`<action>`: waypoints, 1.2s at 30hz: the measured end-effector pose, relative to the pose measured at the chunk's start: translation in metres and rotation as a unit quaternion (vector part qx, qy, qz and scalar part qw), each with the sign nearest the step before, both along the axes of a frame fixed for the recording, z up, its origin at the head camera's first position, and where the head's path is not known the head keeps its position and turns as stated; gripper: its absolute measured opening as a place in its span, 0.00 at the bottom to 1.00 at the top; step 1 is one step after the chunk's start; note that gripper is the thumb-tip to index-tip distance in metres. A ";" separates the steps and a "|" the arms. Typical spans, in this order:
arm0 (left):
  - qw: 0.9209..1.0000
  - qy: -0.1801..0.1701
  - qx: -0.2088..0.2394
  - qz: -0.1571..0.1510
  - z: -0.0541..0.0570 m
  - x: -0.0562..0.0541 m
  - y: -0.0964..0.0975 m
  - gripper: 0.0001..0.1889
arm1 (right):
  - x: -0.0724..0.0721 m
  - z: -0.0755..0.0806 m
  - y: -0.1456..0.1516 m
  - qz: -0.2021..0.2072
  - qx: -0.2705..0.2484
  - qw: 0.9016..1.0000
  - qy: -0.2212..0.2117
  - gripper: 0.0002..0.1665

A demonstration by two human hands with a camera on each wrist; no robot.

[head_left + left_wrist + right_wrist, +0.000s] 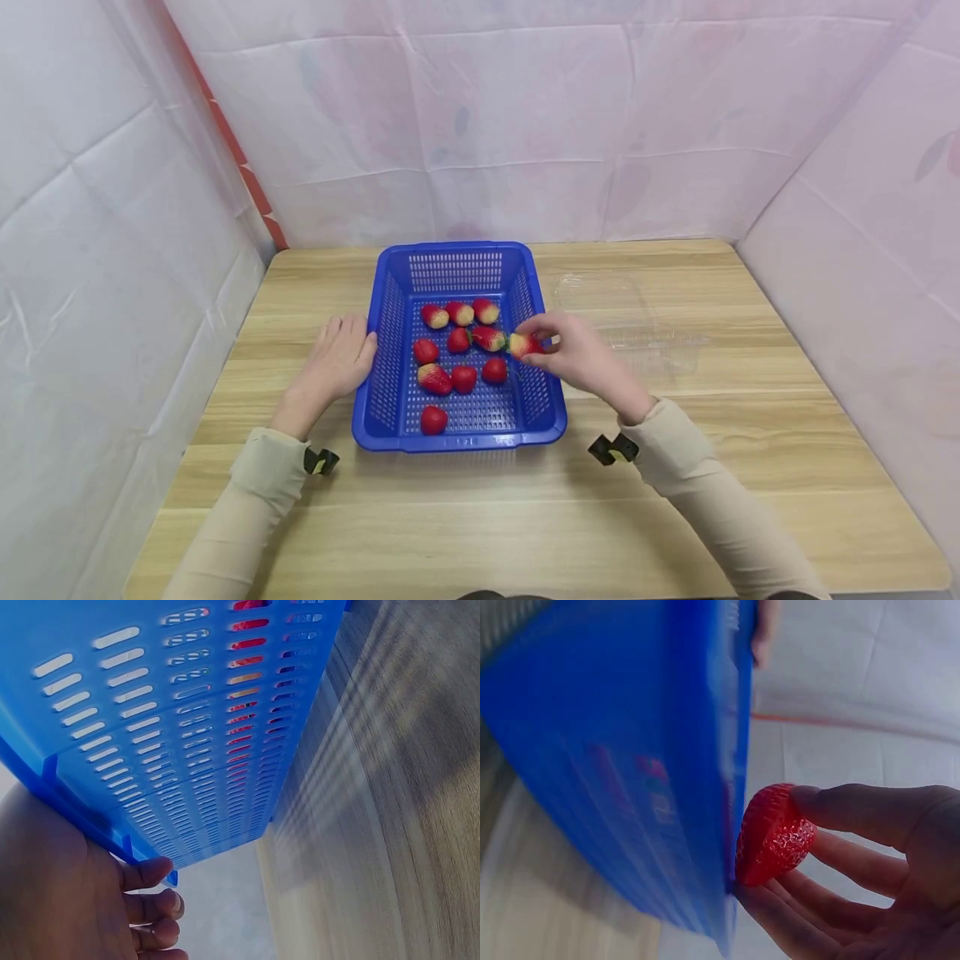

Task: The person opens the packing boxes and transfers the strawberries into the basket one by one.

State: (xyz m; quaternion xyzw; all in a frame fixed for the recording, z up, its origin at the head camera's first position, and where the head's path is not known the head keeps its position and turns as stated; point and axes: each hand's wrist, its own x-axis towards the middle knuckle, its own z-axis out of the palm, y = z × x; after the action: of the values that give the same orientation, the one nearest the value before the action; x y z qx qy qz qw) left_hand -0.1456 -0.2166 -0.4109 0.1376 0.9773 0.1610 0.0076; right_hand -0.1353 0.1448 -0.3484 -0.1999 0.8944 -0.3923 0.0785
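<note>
A blue perforated plastic basket stands on the table with several red strawberries in it, some with pale yellow ends, such as the strawberry near its front wall. My right hand pinches a red and pale yellow strawberry between thumb and fingers at the basket's right rim. In the right wrist view this strawberry shows its red side. My left hand rests against the left rim, its fingers loosely extended; the left wrist view shows the fingers along the rim's outside.
A clear plastic clamshell box lies on the wooden table to the right of the basket, partly behind my right hand. White sheets hang at the back and both sides.
</note>
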 end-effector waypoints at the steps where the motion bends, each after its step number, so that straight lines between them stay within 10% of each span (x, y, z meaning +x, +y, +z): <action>1: 1.000 0.000 0.001 0.000 0.000 0.000 0.000 0.17 | 0.002 -0.002 -0.004 0.011 0.005 1.000 0.004 0.19; 18: 1.000 -0.009 0.008 0.001 0.001 0.001 -0.001 0.17 | 0.030 -0.043 -0.058 0.134 0.113 0.984 0.014 0.14; 36: 1.000 -0.021 0.013 0.004 0.002 0.000 0.001 0.18 | 0.016 -0.063 -0.073 0.208 0.133 0.967 -0.062 0.15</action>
State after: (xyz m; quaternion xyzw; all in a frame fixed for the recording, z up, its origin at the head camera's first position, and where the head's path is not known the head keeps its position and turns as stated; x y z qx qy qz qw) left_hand -0.1453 -0.2157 -0.4090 0.1299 0.9752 0.1771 0.0260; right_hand -0.1196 0.0720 -0.4112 -0.3440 0.8709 -0.2563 0.2399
